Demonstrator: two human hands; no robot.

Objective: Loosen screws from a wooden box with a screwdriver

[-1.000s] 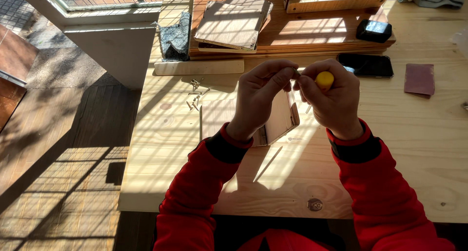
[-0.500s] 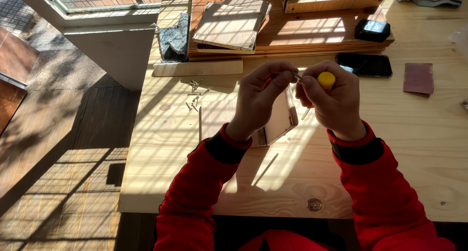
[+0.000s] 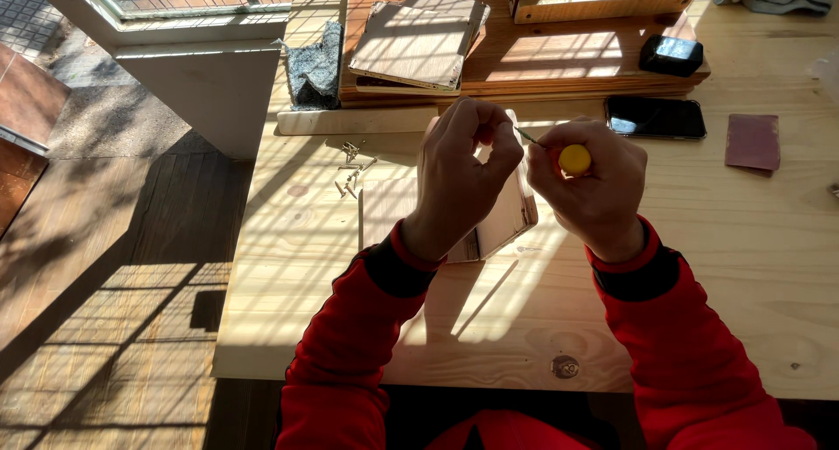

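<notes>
My right hand (image 3: 592,186) grips a screwdriver with a yellow handle end (image 3: 574,159); its thin shaft (image 3: 527,136) points left toward my left hand (image 3: 463,166). My left hand's fingers are pinched together at the shaft's tip, probably on a small screw, which is too small to see clearly. Both hands hover over a small wooden piece made of thin boards (image 3: 504,224) standing on the wooden table (image 3: 306,275). A little heap of loose screws (image 3: 351,166) lies to the left of my left hand.
A black phone (image 3: 655,117), a small black box (image 3: 670,55) and a reddish sandpaper sheet (image 3: 752,141) lie to the right. A stack of wooden boards (image 3: 415,39), a wooden strip (image 3: 354,121) and a grey pad (image 3: 315,65) are at the back. The table's left edge drops to a plank floor.
Both hands have stayed above the wooden piece. The fingers of my left hand have closed a little tighter at the screwdriver's tip.
</notes>
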